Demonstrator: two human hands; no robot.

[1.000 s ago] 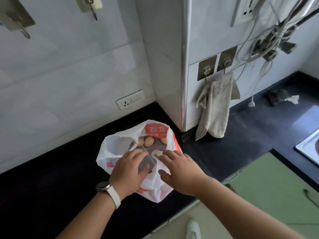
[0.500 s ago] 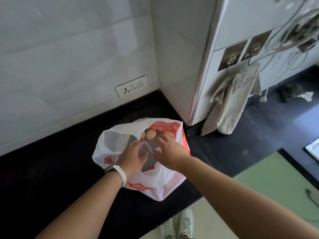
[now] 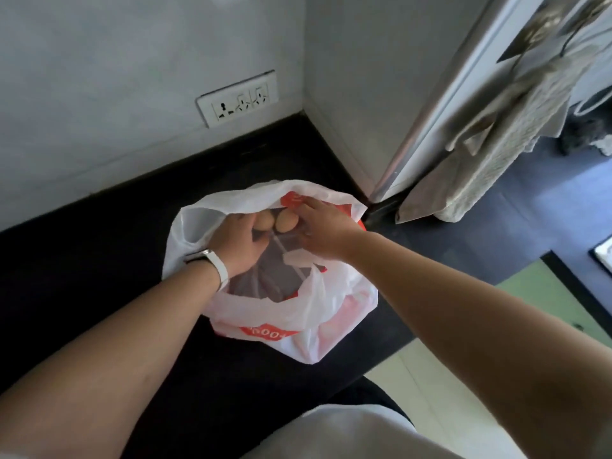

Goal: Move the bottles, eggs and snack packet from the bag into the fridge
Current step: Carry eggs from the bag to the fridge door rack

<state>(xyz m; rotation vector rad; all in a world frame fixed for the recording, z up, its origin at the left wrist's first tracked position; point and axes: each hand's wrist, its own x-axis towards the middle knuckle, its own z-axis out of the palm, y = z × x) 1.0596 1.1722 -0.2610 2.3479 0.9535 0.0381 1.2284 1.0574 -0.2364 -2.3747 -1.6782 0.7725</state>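
Inside bag (image 3: 298, 319) | left hand (image 3: 236, 241) curls round first egg (image 3: 265, 221) | right hand (image 3: 323, 231) at second egg (image 3: 286, 222), hold unclear | eggs likely fragile: cup sides gently.

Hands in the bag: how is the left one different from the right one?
The left hand wears a white wristband; the right hand has a bare wrist. The left hand curls round the left egg; the right hand touches the right egg, grip unclear. Both reach into the white bag.
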